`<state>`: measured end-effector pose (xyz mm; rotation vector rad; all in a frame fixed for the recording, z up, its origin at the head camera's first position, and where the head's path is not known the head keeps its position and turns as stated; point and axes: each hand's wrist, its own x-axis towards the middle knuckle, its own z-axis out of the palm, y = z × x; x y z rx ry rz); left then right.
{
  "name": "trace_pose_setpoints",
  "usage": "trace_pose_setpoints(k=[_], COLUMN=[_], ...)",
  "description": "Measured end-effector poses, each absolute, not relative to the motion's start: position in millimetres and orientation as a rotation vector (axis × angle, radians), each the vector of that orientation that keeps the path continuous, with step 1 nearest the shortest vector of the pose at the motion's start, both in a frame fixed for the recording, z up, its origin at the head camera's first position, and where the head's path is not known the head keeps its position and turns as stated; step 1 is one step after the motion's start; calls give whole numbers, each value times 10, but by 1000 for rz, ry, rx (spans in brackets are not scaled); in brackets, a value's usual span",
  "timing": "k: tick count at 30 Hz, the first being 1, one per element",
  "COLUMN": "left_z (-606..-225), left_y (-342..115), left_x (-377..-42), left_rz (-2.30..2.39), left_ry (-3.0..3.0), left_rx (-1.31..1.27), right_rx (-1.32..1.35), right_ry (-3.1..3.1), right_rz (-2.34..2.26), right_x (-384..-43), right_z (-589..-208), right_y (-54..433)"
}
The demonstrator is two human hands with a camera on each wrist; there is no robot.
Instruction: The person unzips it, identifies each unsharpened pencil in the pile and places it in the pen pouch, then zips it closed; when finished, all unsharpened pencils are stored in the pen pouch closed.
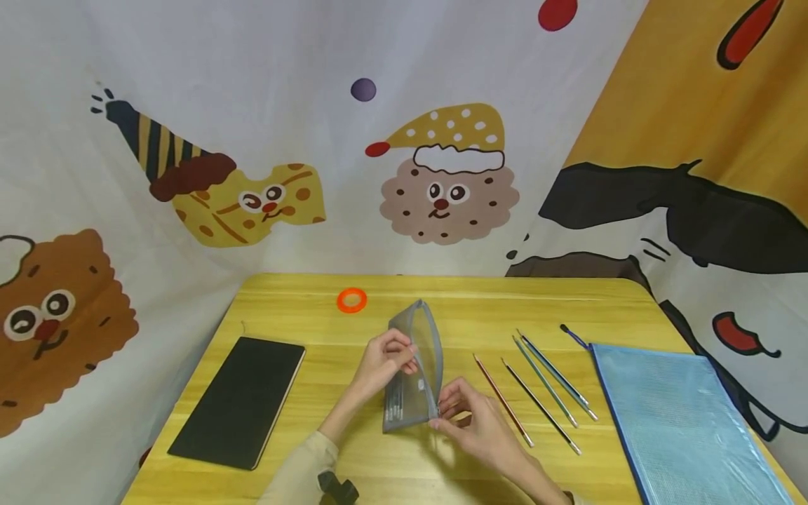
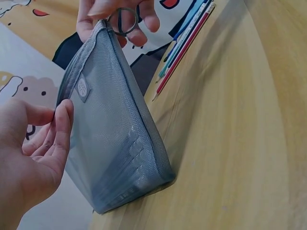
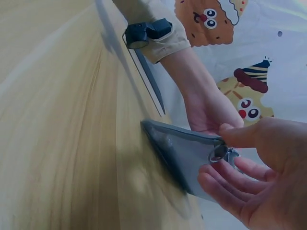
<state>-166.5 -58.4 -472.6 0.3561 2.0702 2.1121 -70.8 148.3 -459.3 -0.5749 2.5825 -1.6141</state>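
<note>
A grey mesh zipper pouch (image 1: 410, 403) stands tilted on the table between my hands, its top slightly parted. My left hand (image 1: 381, 361) pinches one upper edge between thumb and fingers. At the near end my right hand (image 1: 470, 422) grips the corner by the zipper; a metal ring (image 3: 218, 153) hangs there beside the fingers. In the left wrist view, faint slim shapes show through the lower mesh (image 2: 120, 177), too blurred to name. Right of the pouch lie several pencils (image 1: 503, 400), side by side and apart from the right hand.
On the left lies a black notebook (image 1: 238, 403). An orange ring (image 1: 351, 300) rests near the table's back edge. A blue zipper file bag (image 1: 682, 421) covers the right side, its dark pull tab pointing backward. Behind the wooden table (image 1: 290, 308) hangs a cartoon-printed curtain (image 1: 284, 84).
</note>
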Motion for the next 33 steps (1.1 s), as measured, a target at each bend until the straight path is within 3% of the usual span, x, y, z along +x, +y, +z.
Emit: trace_pose_setpoints(k=[19, 33], left_z=[-4779, -4695], left_y=[-550, -579], left_x=[-1594, -902], left_rz=[2068, 1517], left_ry=[2087, 2750], left_rx=[389, 968], right_rx=[-866, -906], right_ry=[2708, 2730], right_rz=[-1470, -1522], right_x=[-755, -803], right_z=[-4638, -4677], right_y=[1519, 1494])
